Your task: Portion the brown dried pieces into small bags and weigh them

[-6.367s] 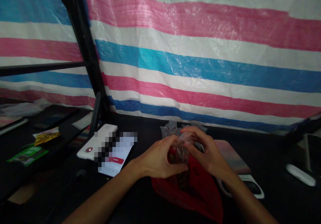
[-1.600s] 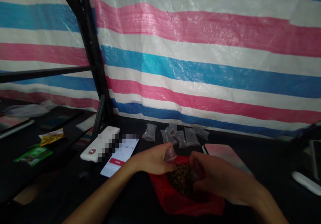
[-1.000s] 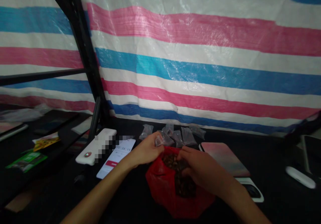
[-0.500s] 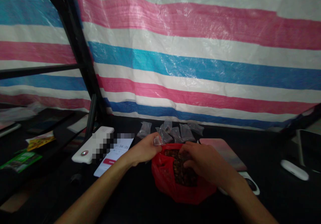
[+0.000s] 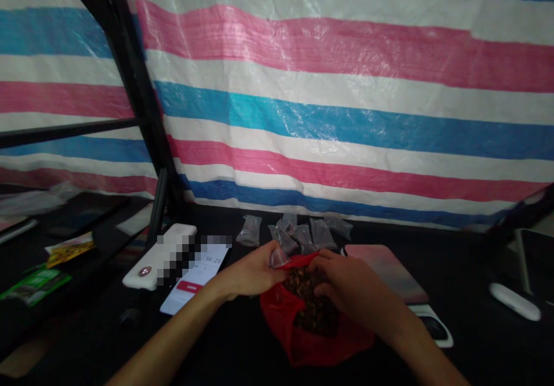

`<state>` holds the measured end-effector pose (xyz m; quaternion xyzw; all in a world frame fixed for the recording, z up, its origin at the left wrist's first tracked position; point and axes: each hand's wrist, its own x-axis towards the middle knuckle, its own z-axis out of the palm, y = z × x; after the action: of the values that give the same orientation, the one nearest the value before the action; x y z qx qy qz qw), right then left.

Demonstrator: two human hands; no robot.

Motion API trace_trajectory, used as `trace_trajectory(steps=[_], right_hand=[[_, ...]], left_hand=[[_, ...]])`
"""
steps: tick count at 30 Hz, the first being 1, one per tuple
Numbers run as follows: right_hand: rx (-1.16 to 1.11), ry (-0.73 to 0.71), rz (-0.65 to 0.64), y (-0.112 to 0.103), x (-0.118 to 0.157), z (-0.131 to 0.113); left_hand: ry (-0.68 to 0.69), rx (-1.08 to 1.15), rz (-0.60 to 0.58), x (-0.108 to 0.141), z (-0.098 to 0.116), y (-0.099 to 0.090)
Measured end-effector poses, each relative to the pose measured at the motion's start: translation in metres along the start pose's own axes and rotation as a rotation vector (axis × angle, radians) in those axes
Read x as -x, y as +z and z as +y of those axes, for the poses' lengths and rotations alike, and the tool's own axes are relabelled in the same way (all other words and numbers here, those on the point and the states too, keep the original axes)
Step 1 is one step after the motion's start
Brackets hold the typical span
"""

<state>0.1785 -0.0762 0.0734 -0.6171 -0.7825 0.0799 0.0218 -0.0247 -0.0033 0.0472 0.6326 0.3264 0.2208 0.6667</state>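
A red plastic bag [image 5: 285,317] stands open on the black table, with small brown pieces [image 5: 318,311] inside it. My left hand [image 5: 259,270] is closed at the bag's far left edge, pinching a small clear plastic bag [image 5: 277,258]. My right hand [image 5: 346,282] reaches over the right side of the red bag, its curled fingertips down at the brown pieces; whether anything is between them is hidden. Several small clear bags [image 5: 322,233] with dark contents lie in a group just beyond the red bag.
Left of my left arm lie a phone with a lit screen [image 5: 197,276] and a white device [image 5: 160,256]. A pinkish flat case [image 5: 385,270] and a white oblong object [image 5: 515,302] are on the right. Yellow [image 5: 70,250] and green packets [image 5: 37,285] lie far left.
The whole scene sits slightly lower in the view. My left hand has shifted a little right, over the bag's rim. My right hand stays at the brown pieces.
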Motion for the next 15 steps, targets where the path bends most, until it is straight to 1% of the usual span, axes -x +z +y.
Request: trace_trajectory(steps=[3, 4, 6, 9, 12, 15], right_hand=[[-0.095, -0.008, 0.018, 0.003, -0.003, 0.001], [-0.122, -0.013, 0.017, 0.004, -0.004, 0.001], [-0.168, -0.020, 0.018, 0.006, -0.006, 0.002], [-0.243, -0.031, 0.016, 0.008, -0.007, 0.004], [-0.286, -0.038, 0.010, 0.009, -0.006, 0.010], [-0.248, -0.045, 0.002, 0.009, -0.005, 0.014]], left_hand=[[-0.037, -0.027, 0.143, -0.002, 0.000, -0.001], [-0.053, -0.027, 0.169, -0.002, 0.001, -0.002], [-0.064, -0.011, 0.168, -0.002, 0.003, -0.002], [-0.031, -0.011, 0.154, -0.002, 0.005, -0.002], [0.024, -0.073, 0.174, -0.004, 0.003, -0.005], [0.116, -0.194, 0.203, -0.006, 0.000, -0.010]])
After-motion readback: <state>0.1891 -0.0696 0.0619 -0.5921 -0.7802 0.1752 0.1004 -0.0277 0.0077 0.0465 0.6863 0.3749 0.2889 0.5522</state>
